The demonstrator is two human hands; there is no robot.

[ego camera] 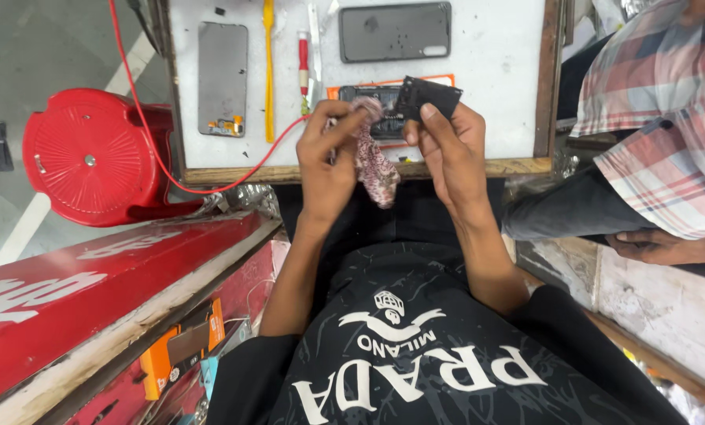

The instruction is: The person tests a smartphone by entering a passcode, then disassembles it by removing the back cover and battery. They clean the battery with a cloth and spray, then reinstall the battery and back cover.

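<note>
My left hand pinches a pink patterned cloth that hangs down in front of the worktable's edge. My right hand holds a small flat black part by its lower edge, tilted, just right of the cloth. Both hands hover over the front of a white worktable with a wooden rim. Behind the hands a dark phone frame lies on an orange sheet, partly hidden by my fingers.
On the table lie a grey phone screen, a yellow pry tool, a red-handled screwdriver and a dark back cover. A red stool and red cable are left. Another person in a checked shirt sits right.
</note>
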